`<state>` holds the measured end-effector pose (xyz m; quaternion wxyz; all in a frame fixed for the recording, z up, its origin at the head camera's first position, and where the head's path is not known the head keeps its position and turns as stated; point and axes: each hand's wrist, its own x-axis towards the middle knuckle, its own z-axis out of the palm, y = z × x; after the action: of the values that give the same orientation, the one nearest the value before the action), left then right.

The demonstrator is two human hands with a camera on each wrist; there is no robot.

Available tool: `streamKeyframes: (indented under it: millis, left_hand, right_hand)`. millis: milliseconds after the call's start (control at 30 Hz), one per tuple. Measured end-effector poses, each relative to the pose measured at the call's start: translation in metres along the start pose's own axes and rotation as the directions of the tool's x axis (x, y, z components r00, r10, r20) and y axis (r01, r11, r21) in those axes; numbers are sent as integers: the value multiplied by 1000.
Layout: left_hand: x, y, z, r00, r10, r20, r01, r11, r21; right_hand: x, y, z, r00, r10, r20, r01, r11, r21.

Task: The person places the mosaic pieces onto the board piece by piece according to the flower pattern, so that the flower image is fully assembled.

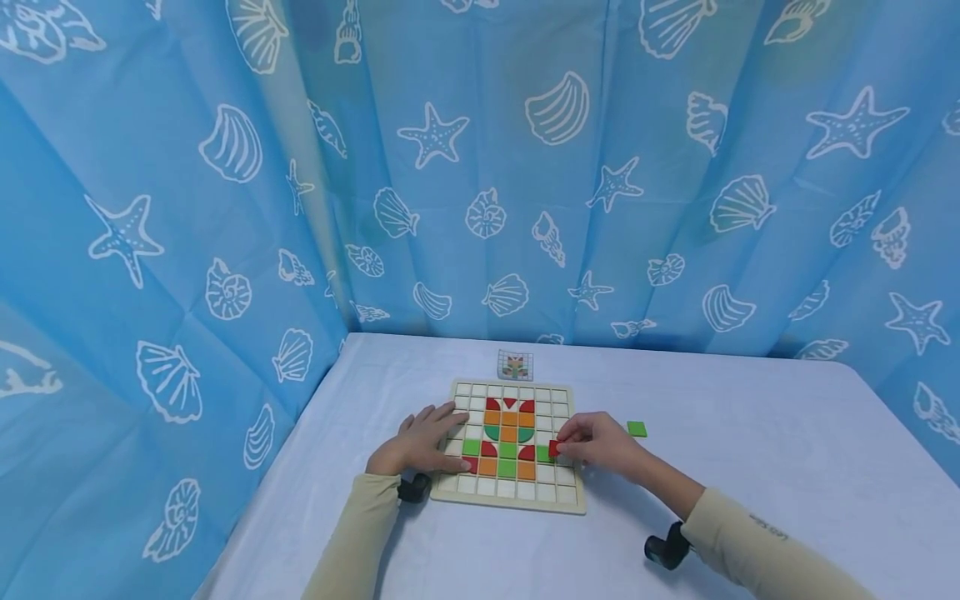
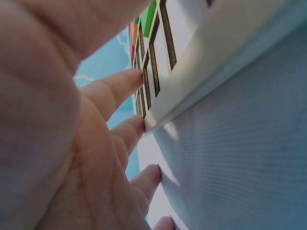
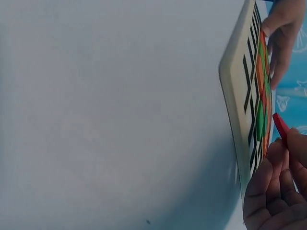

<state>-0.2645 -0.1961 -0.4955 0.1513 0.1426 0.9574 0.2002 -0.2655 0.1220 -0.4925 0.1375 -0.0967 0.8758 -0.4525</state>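
A wooden grid board (image 1: 510, 503) lies on the table, with red, orange, green and white tiles forming a patterned figure in its squares. My right hand (image 1: 603, 443) pinches a red tile (image 3: 280, 125) between thumb and fingers, just above the board's right side. In the head view that tile overlaps a light green tile (image 1: 543, 454) in the grid. My left hand (image 1: 420, 442) rests on the board's left edge with fingers spread; its thumb touches near a red tile (image 1: 470, 464) at the lower left. The left wrist view shows straight fingers (image 2: 115, 91) along the frame.
A small printed pattern card (image 1: 515, 365) lies behind the board. One loose green tile (image 1: 637, 428) is on the white tablecloth (image 1: 750, 433) right of the board. A blue curtain with shell prints (image 1: 480, 167) hangs behind and to the left of the table.
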Motion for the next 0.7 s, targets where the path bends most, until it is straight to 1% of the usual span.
streamKeyframes:
  millis: [167,300,400,700]
  left_hand:
    - [0,1,0,1000,-7,6,7,1000,-1]
    - [-1,1,-1,1000,-7,4,7,1000,-7]
    - [-1,1,0,1000,-6,3,6,1000,-7]
    - [0,0,1,1000,-7,2,7,1000,0]
  right_hand:
    - [-2,1,6,998,-12,63,13,1000,-14]
    - [-4,3,10,992,-68,109,72,997,-37]
    - [-5,3,11,987,-101,123,110,991,-69]
    - [-7,0,17,981,-118,154,143,976,-163]
